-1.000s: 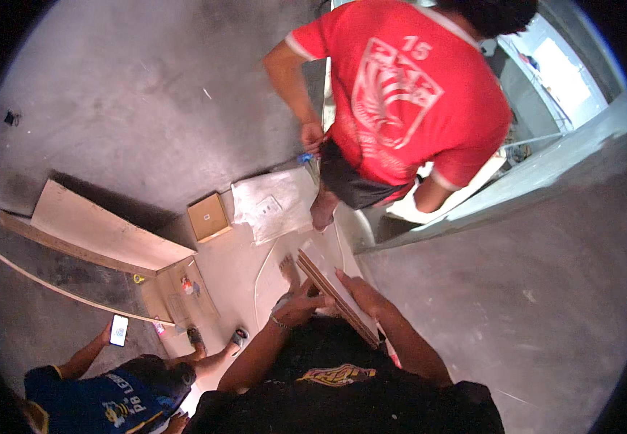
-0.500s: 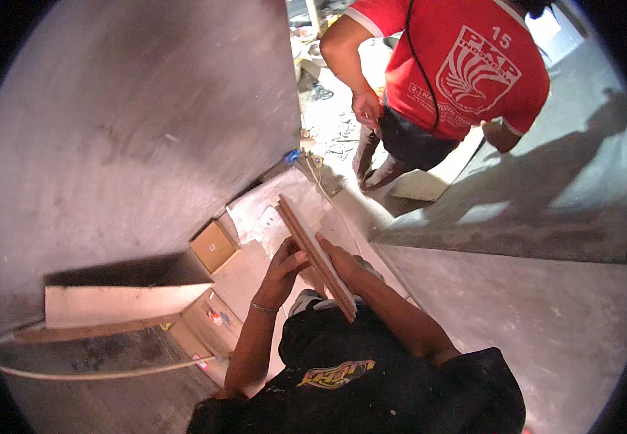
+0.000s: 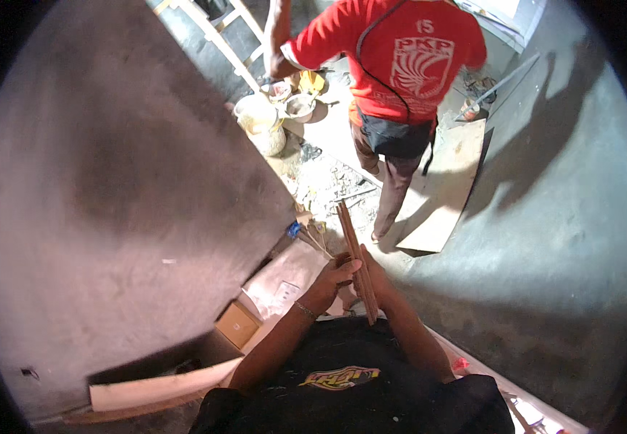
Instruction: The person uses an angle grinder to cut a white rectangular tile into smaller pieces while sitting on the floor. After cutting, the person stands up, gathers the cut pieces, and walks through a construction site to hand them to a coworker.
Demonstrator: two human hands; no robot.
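Note:
Upright between my hands, in front of my chest, is a stack of thin reddish-brown tiles [image 3: 350, 235], seen edge-on. My left hand [image 3: 337, 280] is closed on its left side, with the thumb over the edge. My right hand [image 3: 373, 275] presses along its right side; its fingers are partly hidden by the stack.
Ahead, a person in a red shirt [image 3: 371, 43] stands beside a flat board [image 3: 447, 210]. Buckets [image 3: 274, 137], rubble [image 3: 335, 181] and a ladder [image 3: 216, 32] lie beyond the grey left wall [image 3: 125, 159]. A cardboard box [image 3: 237, 325] sits lower left.
My view has swung right and up, bringing the ladder and buckets into sight. The person in red now stands farther off. The tiles stay in my hands, more upright in the picture.

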